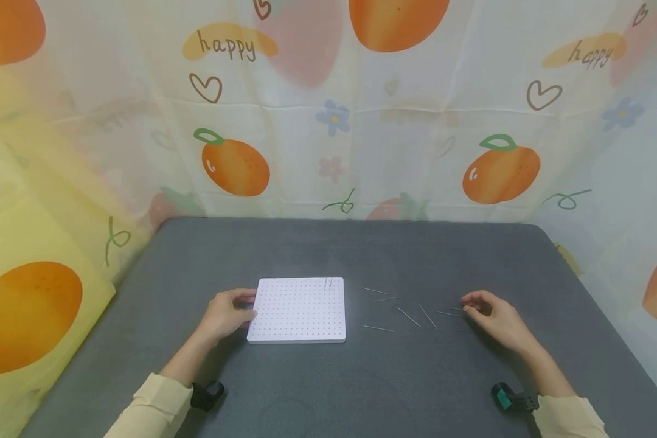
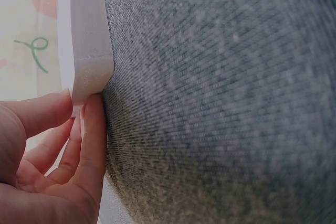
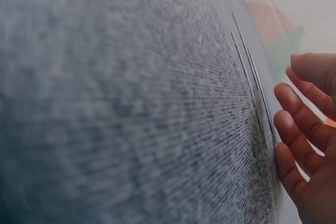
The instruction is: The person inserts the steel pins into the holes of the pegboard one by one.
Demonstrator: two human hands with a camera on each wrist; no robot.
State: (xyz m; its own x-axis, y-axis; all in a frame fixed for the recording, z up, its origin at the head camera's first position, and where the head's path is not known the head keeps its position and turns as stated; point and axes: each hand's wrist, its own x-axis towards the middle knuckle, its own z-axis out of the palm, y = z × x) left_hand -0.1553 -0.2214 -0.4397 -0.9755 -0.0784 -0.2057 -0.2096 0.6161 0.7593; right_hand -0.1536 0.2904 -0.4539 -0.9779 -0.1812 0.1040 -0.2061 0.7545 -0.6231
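The white pegboard (image 1: pixel 297 313) lies between the 2 hands (image 1: pixel 227 315) (image 1: pixel 495 317), pinched by the left.

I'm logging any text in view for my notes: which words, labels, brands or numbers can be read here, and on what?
"happy": on the left-hand orange patch of the patterned cloth.
"happy": on the right-hand orange patch of that cloth.
Script-like marks farther left on the cloth: too faint to read.
White pegboard: no lettering can be made out.
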